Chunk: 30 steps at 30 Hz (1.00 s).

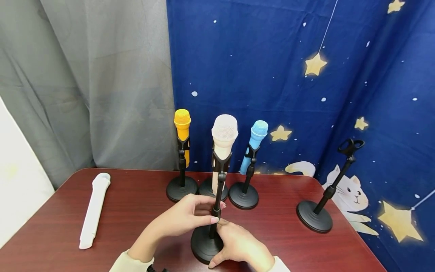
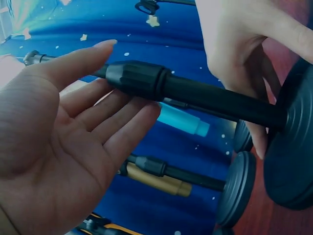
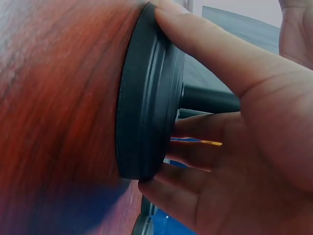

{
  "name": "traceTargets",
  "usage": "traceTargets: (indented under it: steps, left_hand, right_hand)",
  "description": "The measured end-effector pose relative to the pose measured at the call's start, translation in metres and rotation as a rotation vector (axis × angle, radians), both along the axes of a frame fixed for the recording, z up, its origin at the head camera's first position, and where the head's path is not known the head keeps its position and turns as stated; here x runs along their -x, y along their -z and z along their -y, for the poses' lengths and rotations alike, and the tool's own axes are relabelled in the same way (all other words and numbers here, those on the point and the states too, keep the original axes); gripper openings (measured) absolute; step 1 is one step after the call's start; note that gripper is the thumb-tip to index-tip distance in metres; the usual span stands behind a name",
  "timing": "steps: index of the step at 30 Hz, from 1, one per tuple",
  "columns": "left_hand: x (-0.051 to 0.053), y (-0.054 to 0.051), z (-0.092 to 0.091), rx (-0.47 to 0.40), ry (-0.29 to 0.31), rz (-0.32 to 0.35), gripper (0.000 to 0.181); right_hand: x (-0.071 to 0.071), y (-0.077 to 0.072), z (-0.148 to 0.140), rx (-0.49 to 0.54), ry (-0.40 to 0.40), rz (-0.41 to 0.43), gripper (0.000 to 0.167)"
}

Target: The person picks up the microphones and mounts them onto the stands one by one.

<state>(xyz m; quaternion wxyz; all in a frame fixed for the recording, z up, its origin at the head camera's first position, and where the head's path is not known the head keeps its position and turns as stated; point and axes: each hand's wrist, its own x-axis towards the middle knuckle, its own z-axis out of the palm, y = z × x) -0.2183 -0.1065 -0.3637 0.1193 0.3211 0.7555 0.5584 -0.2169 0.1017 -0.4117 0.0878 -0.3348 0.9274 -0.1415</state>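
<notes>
A black microphone stand [image 1: 220, 189] stands at the table's front, with a white microphone [image 1: 224, 130] upright in its clip. My left hand [image 1: 183, 217] holds the pole loosely around the collar [image 2: 137, 78], thumb on one side and fingers on the other. Low at the round base [image 3: 146, 107], my right hand [image 1: 239, 241] grips the rim between thumb and fingers. The base rests on the table. Just behind it is another round base [image 1: 205, 186], whose upper part is hidden by the front stand and microphone.
Behind stand a yellow microphone [image 1: 182, 124] and a blue microphone [image 1: 257, 136], each in a black stand. A white microphone [image 1: 94, 211] lies on the table [image 1: 136, 200] at the left. At the right is a stand with an empty clip [image 1: 329, 192]. Curtains [image 1: 272, 56] hang behind.
</notes>
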Motion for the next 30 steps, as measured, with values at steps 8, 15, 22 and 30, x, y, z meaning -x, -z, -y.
traceTargets:
  steps: [8, 15, 22, 30]
  left_hand:
    - [0.004, 0.006, -0.004, 0.029, -0.008, -0.055, 0.038]
    - [0.005, 0.009, -0.005, 0.034, -0.022, -0.101, 0.029]
    - [0.005, 0.011, -0.006, 0.058, -0.049, -0.162, 0.023]
    - [0.006, 0.012, -0.005, 0.082, -0.081, -0.185, 0.025]
  right_hand:
    - [0.0, 0.002, 0.0, 0.003, 0.006, -0.011, 0.096]
    - [-0.002, 0.001, 0.001, 0.003, 0.023, -0.006, 0.097]
    - [-0.002, 0.002, 0.002, -0.014, 0.025, -0.038, 0.096]
    - [-0.003, 0.002, 0.002, -0.015, 0.03, -0.033, 0.097]
